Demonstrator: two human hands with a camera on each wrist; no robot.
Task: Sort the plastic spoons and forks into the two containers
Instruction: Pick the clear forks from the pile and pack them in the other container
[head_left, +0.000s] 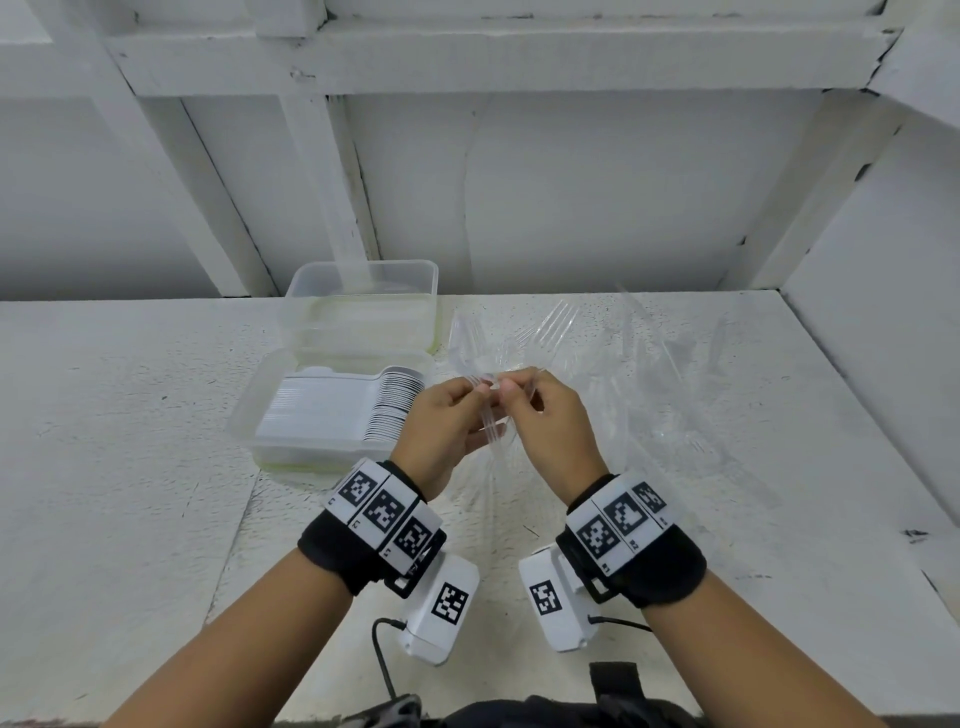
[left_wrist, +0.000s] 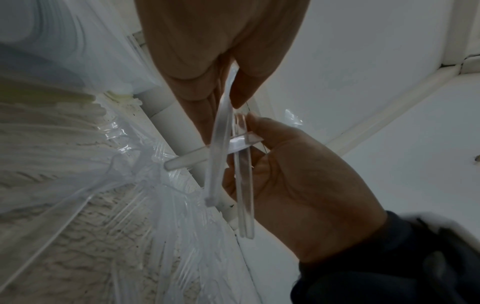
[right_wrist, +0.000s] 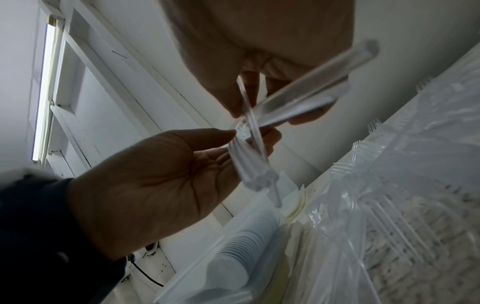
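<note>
White-painted shelving forms the workspace: a rough white bench top (head_left: 130, 415) backed by a panelled wall (head_left: 597, 208).

Two clear plastic containers stand left of centre on the bench. The near container (head_left: 249, 415) holds a dense row of stacked white spoons (head_left: 332, 410). The far container (head_left: 363, 301) sits directly behind it, touching or nearly so; its contents cannot be made out.

A loose pile of clear forks (head_left: 675, 395) lies on a clear plastic sheet to the right, spreading toward the near edge.

Both hands are raised together over the bench, between the near container and the pile. The left hand (head_left: 441, 421) pinches a small bundle of clear forks (head_left: 467, 338) by the handles. The right hand (head_left: 550, 415) pinches further forks at the same point, tines fanned toward the far side. In the wrist views the handles cross one another between the fingertips.

Step in hand, by judgement: aligning gathered forks into one bundle. The next move calls for squaring the handles parallel, then carrying the bundle to the far container and lowering it in without spilling.
</note>
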